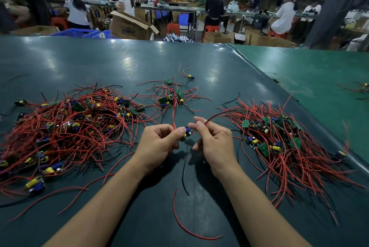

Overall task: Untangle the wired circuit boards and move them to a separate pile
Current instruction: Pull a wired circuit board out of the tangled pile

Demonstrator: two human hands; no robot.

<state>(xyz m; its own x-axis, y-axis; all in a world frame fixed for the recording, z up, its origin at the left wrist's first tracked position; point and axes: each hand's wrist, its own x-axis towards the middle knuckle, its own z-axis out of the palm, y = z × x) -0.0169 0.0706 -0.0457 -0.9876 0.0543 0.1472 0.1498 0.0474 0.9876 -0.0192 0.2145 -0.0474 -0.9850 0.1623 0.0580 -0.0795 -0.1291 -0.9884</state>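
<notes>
Nearest, a loose red wire (pixel 185 224) curling on the dark desk (pixel 123 62). Above it, one small circuit board (pixel 186 132) pinched between left grip (pixel 159 142) and right grip (pixel 213 140), fingers curled on board and leads. Left, a large tangled pile (pixel 67 126); right, another pile (pixel 283 142); beyond, a small cluster (pixel 171 96).

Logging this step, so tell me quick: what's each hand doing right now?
Left hand: closed, pinching the small circuit board between thumb and fingers.
Right hand: closed, pinching the wires beside that same board.
</notes>
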